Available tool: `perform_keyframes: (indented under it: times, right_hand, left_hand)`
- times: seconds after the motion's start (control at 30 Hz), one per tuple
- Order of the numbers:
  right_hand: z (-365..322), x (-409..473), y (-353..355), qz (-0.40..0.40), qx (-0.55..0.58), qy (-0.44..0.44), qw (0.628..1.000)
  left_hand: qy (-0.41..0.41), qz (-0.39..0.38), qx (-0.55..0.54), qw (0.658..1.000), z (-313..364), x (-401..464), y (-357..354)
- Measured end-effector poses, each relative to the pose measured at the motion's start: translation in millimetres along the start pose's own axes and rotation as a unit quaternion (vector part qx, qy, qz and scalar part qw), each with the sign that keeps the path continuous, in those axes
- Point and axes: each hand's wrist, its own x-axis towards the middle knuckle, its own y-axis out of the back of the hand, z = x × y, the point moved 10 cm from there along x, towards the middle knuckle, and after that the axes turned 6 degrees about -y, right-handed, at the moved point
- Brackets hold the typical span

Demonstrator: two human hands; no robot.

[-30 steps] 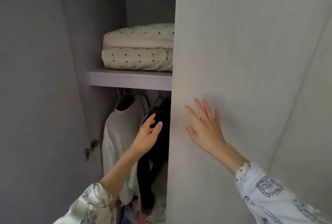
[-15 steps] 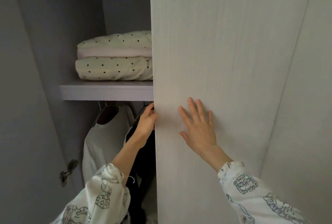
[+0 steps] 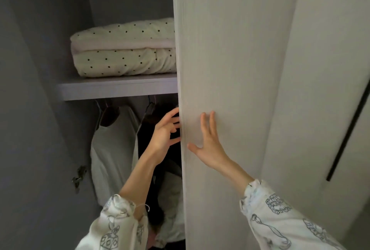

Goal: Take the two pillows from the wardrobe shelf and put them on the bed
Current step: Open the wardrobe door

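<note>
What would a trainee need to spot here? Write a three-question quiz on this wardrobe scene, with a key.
1. True or false: the two pillows lie stacked on the shelf.
2. Which hand lies flat on the door face?
3. What hangs below the shelf: A) towels B) clothes on hangers C) bags

Key:
1. True.
2. The right hand; the left hand reaches at the door's edge.
3. B.
</note>
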Motion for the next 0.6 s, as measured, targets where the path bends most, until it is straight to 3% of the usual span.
perform_keyframes:
  times: [0.13, 0.33, 0.47, 0.6]
  right_hand:
    - [-2, -39, -5, -0.054, 0.096, -0.044, 0.993]
    - [2, -99, 16, -0.097, 0.096, -0.075, 0.988]
    - [5, -135, 46, -0.102, 0.197, -0.099, 0.970]
    - [16, -164, 79, -0.110, 0.206, -0.093, 0.968]
  left_hand:
    - [0.000, -0.038, -0.014, 0.999, 10, -30, -22]
    - [-0.013, -0.067, -0.006, 0.998, 23, -68, -58]
    - [-0.024, -0.095, 0.002, 0.995, 29, -92, -88]
    - [-0.031, -0.104, 0.000, 0.994, 35, -116, -126]
